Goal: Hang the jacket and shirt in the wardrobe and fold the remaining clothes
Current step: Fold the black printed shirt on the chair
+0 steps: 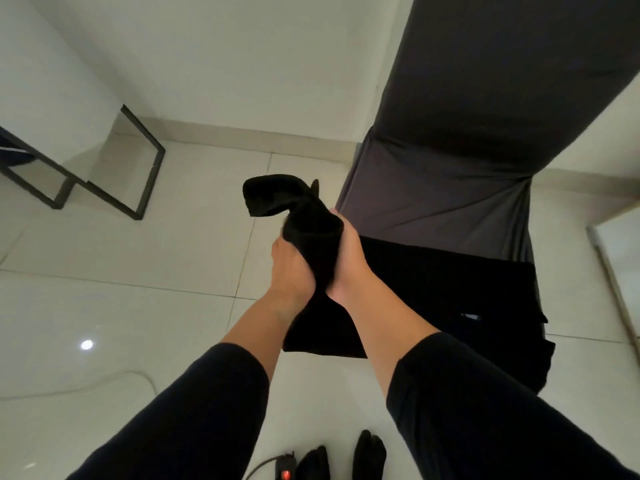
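Observation:
A black garment (304,216) is bunched up in front of me, above the floor. My left hand (289,271) grips it from the left and below. My right hand (349,254) grips it from the right, fingers wrapped over its top. One end sticks out to the upper left; the rest hangs down between my forearms. More black clothing (450,289) lies on the seat of a chair with a dark grey cover (450,133) just right of my hands. No wardrobe, jacket or shirt can be made out.
A black metal frame (138,161) stands on the pale tiled floor at the left by the white wall. A white cable (104,379) curls across the floor at lower left. My feet in black socks (369,452) and a power strip with a red switch (285,472) are at the bottom.

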`<state>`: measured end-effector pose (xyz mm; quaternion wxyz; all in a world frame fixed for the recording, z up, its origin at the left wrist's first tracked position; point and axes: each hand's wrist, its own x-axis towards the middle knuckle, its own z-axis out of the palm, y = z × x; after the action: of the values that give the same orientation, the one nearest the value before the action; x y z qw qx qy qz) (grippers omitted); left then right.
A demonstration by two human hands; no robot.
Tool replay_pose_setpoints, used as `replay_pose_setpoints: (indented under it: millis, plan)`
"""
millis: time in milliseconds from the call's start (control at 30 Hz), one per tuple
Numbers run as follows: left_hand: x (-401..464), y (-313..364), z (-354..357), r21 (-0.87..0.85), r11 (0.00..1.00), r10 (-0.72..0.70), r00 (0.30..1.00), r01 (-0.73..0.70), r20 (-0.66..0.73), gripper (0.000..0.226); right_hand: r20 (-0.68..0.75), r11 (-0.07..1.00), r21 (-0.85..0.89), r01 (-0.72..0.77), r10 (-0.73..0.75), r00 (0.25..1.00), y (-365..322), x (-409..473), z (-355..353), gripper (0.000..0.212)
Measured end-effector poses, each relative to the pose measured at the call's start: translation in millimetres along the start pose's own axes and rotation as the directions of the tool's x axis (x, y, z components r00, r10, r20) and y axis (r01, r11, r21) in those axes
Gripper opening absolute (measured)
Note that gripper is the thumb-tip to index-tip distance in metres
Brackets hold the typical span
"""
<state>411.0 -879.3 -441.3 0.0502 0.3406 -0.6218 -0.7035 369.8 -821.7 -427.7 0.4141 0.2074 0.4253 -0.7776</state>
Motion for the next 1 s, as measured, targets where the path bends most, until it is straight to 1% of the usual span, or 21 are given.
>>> replay_pose_setpoints:
  millis: [33, 67, 133, 167, 267, 333, 367, 400, 433, 467, 500, 533, 567, 600, 633, 667, 733, 800, 833, 900, 1000]
  plan:
    - [0.7, -9.2, 11.6, 0.251, 0.962, 0.1, 0.994, -0.109, 0.045, 0.051, 0.01, 0.998, 0.059, -0.017, 0.017, 1.0, -9.3, -5.4, -13.6, 0.053]
    - [-2.0, -15.3, 25.3, 0.416, 0.88, 0.207, 0.973, -0.229, 0.098, 0.052, 0.017, 0.996, 0.084, -0.024, 0.023, 1.0, -17.8, -9.5, -30.2, 0.057]
    - [-11.5, -21.7, 54.4, 0.575, 0.728, 0.301, 0.927, -0.374, 0.223, 0.05, -0.005, 0.997, 0.077, -0.001, 0.002, 1.0, -33.8, -20.8, -64.9, 0.06]
    - [-17.5, -23.6, 69.0, 0.625, 0.664, 0.294, 0.912, -0.41, 0.286, 0.05, -0.034, 0.998, 0.069, 0.001, 0.002, 0.999, -40.1, -26.7, -82.7, 0.061]
    - [-21.5, -37.0, 106.0, 0.766, 0.477, 0.098, 0.893, -0.43, 0.44, 0.053, -0.219, 0.997, 0.057, -0.041, 0.053, 0.974, -48.4, -41.0, -140.0, 0.068]
    - [-21.6, -46.8, 123.9, 0.838, 0.366, -0.053, 0.89, -0.404, 0.452, 0.05, -0.315, 0.996, 0.036, -0.085, 0.093, 0.945, -50.0, -49.1, -170.2, 0.063]
    - [-22.9, -51.1, 132.1, 0.861, 0.332, -0.084, 0.897, -0.385, 0.434, 0.049, -0.377, 0.996, -0.012, -0.09, 0.078, 0.923, -50.8, -54.6, -180.9, 0.053]
    - [-25.1, -56.2, 139.8, 0.877, 0.311, -0.072, 0.911, -0.366, 0.406, 0.048, -0.448, 0.991, -0.103, -0.083, 0.028, 0.893, -51.8, -60.3, -190.5, 0.04]
    - [-28.1, -60.6, 147.4, 0.885, 0.296, -0.025, 0.923, -0.36, 0.384, 0.049, -0.518, 0.969, -0.236, -0.068, -0.066, 0.853, -51.6, -63.2, -202.5, 0.028]
    - [-31.8, -64.2, 154.3, 0.885, 0.272, 0.042, 0.924, -0.377, 0.38, 0.05, -0.57, 0.922, -0.384, -0.048, -0.196, 0.798, -50.8, -63.6, -217.9, 0.021]
    - [-36.0, -66.0, 161.5, 0.873, 0.232, 0.113, 0.903, -0.429, 0.414, 0.051, -0.604, 0.86, -0.509, -0.032, -0.33, 0.726, -51.5, -66.2, -231.3, 0.018]
    - [-39.9, -67.9, 169.2, 0.842, 0.172, 0.174, 0.857, -0.511, 0.484, 0.052, -0.633, 0.808, -0.588, -0.036, -0.432, 0.642, -53.5, -67.6, -245.2, 0.017]
    - [-43.4, -70.1, 177.7, 0.797, 0.099, 0.214, 0.795, -0.596, 0.568, 0.05, -0.667, 0.797, -0.603, -0.036, -0.48, 0.57, -56.8, -69.5, -257.8, 0.015]
    - [-45.7, -72.4, 187.3, 0.749, 0.032, 0.23, 0.734, -0.662, 0.639, 0.047, -0.705, 0.816, -0.578, -0.03, -0.48, 0.523, -61.3, -71.6, -267.9, 0.012]
    - [-46.8, -74.7, 196.7, 0.712, -0.018, 0.224, 0.691, -0.702, 0.687, 0.044, -0.741, 0.852, -0.523, -0.028, -0.438, 0.508, -66.8, -74.2, -274.7, 0.011]
    - [-46.3, -77.5, 205.7, 0.695, -0.056, 0.212, 0.672, -0.716, 0.709, 0.044, -0.766, 0.884, -0.467, -0.032, -0.386, 0.515, -72.7, -75.3, -280.2, 0.015]
    - [-41.9, -83.1, 218.9, 0.703, -0.104, 0.198, 0.678, -0.704, 0.708, 0.043, -0.778, 0.91, -0.414, -0.03, -0.337, 0.53, -82.9, -75.8, -288.6, 0.023]
    - [-35.0, -86.5, 223.8, 0.714, -0.114, 0.213, 0.685, -0.691, 0.696, 0.038, -0.791, 0.913, -0.409, 0.006, -0.357, 0.497, -88.1, -72.2, -292.7, 0.031]
    - [-32.6, -87.2, 224.0, 0.706, -0.117, 0.222, 0.675, -0.698, 0.704, 0.034, -0.786, 0.893, -0.45, -0.014, -0.389, 0.48, -88.6, -70.1, -294.9, 0.034]
    - [-30.9, -88.0, 222.4, 0.684, -0.118, 0.246, 0.646, -0.72, 0.723, 0.025, -0.751, 0.837, -0.544, -0.065, -0.45, 0.483, -86.4, -68.8, -296.6, 0.03]
    - [-34.7, -86.1, 221.8, 0.673, -0.082, 0.325, 0.619, -0.735, 0.715, 0.021, -0.728, 0.827, -0.561, 0.033, -0.513, 0.454, -81.5, -71.6, -297.7, 0.021]
